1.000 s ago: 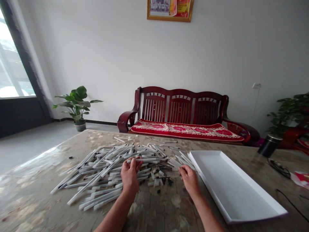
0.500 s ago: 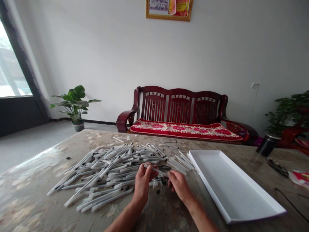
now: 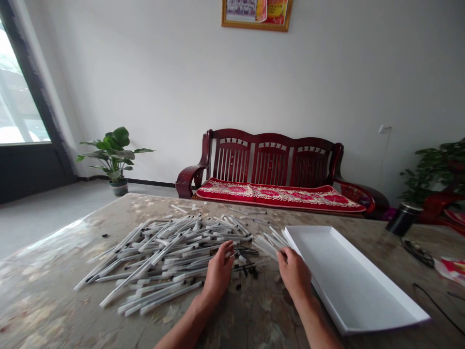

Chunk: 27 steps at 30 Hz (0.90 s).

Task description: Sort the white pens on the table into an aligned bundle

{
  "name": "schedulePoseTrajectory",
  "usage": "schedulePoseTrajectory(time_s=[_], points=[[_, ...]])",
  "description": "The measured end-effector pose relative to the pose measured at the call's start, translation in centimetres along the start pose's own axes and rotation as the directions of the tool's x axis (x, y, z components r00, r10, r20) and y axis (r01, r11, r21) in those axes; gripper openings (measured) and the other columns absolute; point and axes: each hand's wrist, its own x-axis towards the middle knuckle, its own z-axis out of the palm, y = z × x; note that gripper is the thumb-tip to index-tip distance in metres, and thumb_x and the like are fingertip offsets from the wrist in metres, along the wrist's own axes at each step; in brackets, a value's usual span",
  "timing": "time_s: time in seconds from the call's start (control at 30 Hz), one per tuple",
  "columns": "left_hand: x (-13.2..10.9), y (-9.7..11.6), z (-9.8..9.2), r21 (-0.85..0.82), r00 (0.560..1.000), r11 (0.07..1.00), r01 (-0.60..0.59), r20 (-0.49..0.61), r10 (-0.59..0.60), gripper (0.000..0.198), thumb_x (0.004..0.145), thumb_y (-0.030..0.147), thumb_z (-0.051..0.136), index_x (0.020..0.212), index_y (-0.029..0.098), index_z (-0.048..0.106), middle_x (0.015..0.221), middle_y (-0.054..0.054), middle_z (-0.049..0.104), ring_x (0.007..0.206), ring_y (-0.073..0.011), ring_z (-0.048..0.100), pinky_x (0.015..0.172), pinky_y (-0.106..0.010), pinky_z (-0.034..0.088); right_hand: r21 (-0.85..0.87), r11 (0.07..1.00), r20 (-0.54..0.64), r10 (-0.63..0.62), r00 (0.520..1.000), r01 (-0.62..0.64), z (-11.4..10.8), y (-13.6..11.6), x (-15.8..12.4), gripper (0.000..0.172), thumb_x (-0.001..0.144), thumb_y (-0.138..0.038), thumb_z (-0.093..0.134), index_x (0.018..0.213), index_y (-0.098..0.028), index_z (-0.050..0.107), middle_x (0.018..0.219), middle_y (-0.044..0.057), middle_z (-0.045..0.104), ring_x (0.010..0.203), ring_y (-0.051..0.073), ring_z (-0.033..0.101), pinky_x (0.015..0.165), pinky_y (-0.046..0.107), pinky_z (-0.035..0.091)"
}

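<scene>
A large heap of white pens [image 3: 174, 252], several with black ends, lies spread over the table. My left hand [image 3: 220, 269] is at the heap's right edge, fingers loosely curled and apart, with nothing visible in them. Over on the right, my right hand [image 3: 294, 272] has its fingers pinched at the near end of a white pen [image 3: 268, 249], beside a smaller group of pens [image 3: 278, 236] against the box's left side. Between my hands lie small black pieces [image 3: 250, 269] and a few dark thin sticks.
A shallow white box [image 3: 354, 281] stands to the right on the patterned table [image 3: 261, 310]. Beyond it are a black canister [image 3: 404, 219], a coiled cable [image 3: 417, 253] and a red-and-white packet [image 3: 454, 266]. Behind the table stands a wooden bench [image 3: 272, 160].
My hands have moved apart after both being on one pen. The right hand has gone right to the smaller group of pens; the left has let go and stays near the heap.
</scene>
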Motion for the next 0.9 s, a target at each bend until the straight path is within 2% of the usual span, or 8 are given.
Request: schedulePoseTrajectory(time_s=[0.13, 0.23, 0.3, 0.37, 0.47, 0.53, 0.67, 0.9], points=[[0.3, 0.4, -0.9, 0.195, 0.989, 0.97, -0.144, -0.005, 0.148, 0.04, 0.078, 0.019, 0.053, 0.116, 0.022, 0.063, 0.117, -0.008, 0.071, 0.105, -0.0216, 0.069, 0.087, -0.034, 0.054, -0.193, 0.981, -0.067, -0.019, 0.998, 0.006, -0.5, 0.1, 0.0, 0.021, 0.092, -0.029, 0.052, 0.101, -0.021, 0.069, 0.102, 0.009, 0.07, 0.094, 0.025, 0.064, 0.076, 0.031, 0.045], [0.6, 2.2, -2.4, 0.469, 0.977, 0.863, -0.19, 0.002, 0.214, 0.034, 0.082, 0.016, 0.048, 0.11, 0.024, 0.065, 0.111, -0.006, 0.069, 0.1, -0.0193, 0.067, 0.085, -0.031, 0.052, -0.249, 0.964, -0.066, -0.111, 0.992, 0.092, -0.2, -0.4, -0.2, 0.023, 0.091, -0.025, 0.055, 0.11, -0.021, 0.068, 0.109, 0.009, 0.069, 0.099, 0.026, 0.061, 0.086, 0.034, 0.044], [0.7, 3.7, -3.5, 0.678, 0.984, 0.72, -0.146, 0.024, 0.177, 0.028, 0.085, 0.018, 0.051, 0.107, 0.025, 0.066, 0.109, -0.005, 0.069, 0.1, -0.0201, 0.064, 0.087, -0.031, 0.049, -0.258, 0.953, -0.031, -0.17, 0.985, 0.156, 0.2, -0.7, -0.4, 0.027, 0.091, -0.024, 0.057, 0.116, -0.022, 0.066, 0.116, 0.009, 0.068, 0.107, 0.026, 0.059, 0.091, 0.035, 0.042], [0.6, 5.2, -4.3, 0.834, 0.991, 0.536, -0.128, 0.089, 0.098, 0.021, 0.088, 0.022, 0.052, 0.102, 0.026, 0.068, 0.103, -0.004, 0.07, 0.103, -0.0218, 0.062, 0.086, -0.031, 0.047, -0.279, 0.941, 0.02, -0.196, 0.98, 0.193, 0.8, -0.9, -0.5, 0.032, 0.09, -0.023, 0.059, 0.122, -0.023, 0.063, 0.121, 0.008, 0.066, 0.114, 0.026, 0.057, 0.093, 0.036, 0.042], [0.4, 6.4, -4.9, 0.94, 0.987, 0.314, -0.135, 0.156, -0.042, 0.019, 0.087, 0.023, 0.056, 0.1, 0.024, 0.069, 0.105, -0.006, 0.069, 0.104, -0.0239, 0.06, 0.086, -0.032, 0.045, -0.358, 0.917, 0.094, -0.153, 0.984, 0.177, 1.3, -1.0, -0.4, 0.037, 0.09, -0.025, 0.06, 0.127, -0.023, 0.061, 0.117, 0.009, 0.068, 0.11, 0.027, 0.059, 0.09, 0.037, 0.043], [0.3, 6.6, -5.0, 0.965, 0.98, 0.221, -0.144, 0.169, -0.102, 0.021, 0.085, 0.022, 0.057, 0.102, 0.022, 0.07, 0.107, -0.009, 0.068, 0.104, -0.0259, 0.06, 0.087, -0.034, 0.044, -0.406, 0.899, 0.122, -0.126, 0.984, 0.166, 1.3, -1.0, -0.2, 0.035, 0.091, -0.024, 0.06, 0.126, -0.021, 0.062, 0.112, 0.01, 0.07, 0.107, 0.028, 0.061, 0.087, 0.037, 0.044], [0.3, 6.0, -5.2, 0.975, 0.976, 0.163, -0.154, 0.175, -0.127, 0.024, 0.085, 0.022, 0.056, 0.105, 0.02, 0.07, 0.109, -0.012, 0.066, 0.105, -0.0283, 0.059, 0.087, -0.036, 0.043, -0.435, 0.885, 0.137, -0.118, 0.983, 0.167, 1.5, -0.7, 0.3, 0.029, 0.091, -0.016, 0.054, 0.117, -0.018, 0.066, 0.106, 0.014, 0.069, 0.098, 0.025, 0.065, 0.078, 0.032, 0.047], [0.5, 5.5, -5.6, 0.968, 0.984, 0.219, -0.125, 0.15, -0.101, 0.017, 0.085, 0.02, 0.057, 0.097, 0.02, 0.069, 0.106, -0.012, 0.065, 0.104, -0.0277, 0.057, 0.086, -0.036, 0.041, -0.399, 0.912, -0.026, -0.118, 0.993, 0.098, 3.5, 1.6, 0.7, 0.026, 0.087, -0.015, 0.048, 0.102, -0.02, 0.069, 0.091, 0.012, 0.068, 0.074, 0.02, 0.068, 0.058, 0.027, 0.049]])
